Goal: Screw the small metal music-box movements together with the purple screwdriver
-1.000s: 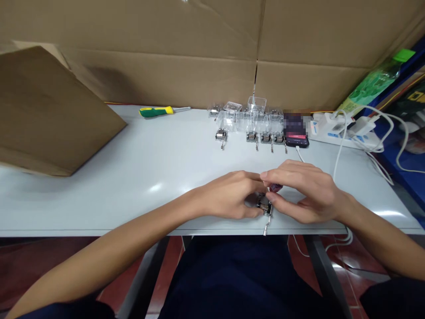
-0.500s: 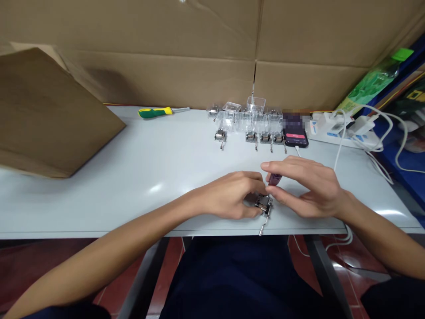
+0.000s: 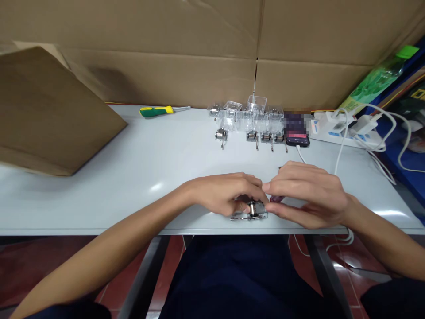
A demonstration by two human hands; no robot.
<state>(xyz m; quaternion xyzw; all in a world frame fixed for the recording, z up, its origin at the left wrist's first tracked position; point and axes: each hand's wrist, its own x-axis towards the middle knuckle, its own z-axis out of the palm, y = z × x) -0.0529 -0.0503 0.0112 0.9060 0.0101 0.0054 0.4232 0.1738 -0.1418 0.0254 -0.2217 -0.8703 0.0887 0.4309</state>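
Near the table's front edge, my left hand (image 3: pixel 229 192) is closed on a small metal hand-crank music box movement (image 3: pixel 253 210). The movement's crank points left, and part of the mechanism is covered by my fingers. At its right side is my right hand (image 3: pixel 308 190), with thumb and fingers curled around a small dark purple object (image 3: pixel 276 199). Most of that object is hidden, so its kind cannot be made out. The right fingertips are close to or touching the movement's right end.
Farther back are several more crank movements (image 3: pixel 221 134), clear plastic boxes (image 3: pixel 245 120) and a phone (image 3: pixel 298 140) on a cable. A green-yellow screwdriver (image 3: pixel 156 111) lies along the cardboard wall. A power strip (image 3: pixel 348 135), green-capped bottle (image 3: pixel 375 84) and cardboard box (image 3: pixel 56 115) flank the table.
The movement has turned in my left hand: its crank, which pointed toward me, now points left. My right hand has come down slightly with the purple object, nearer the movement's right end.
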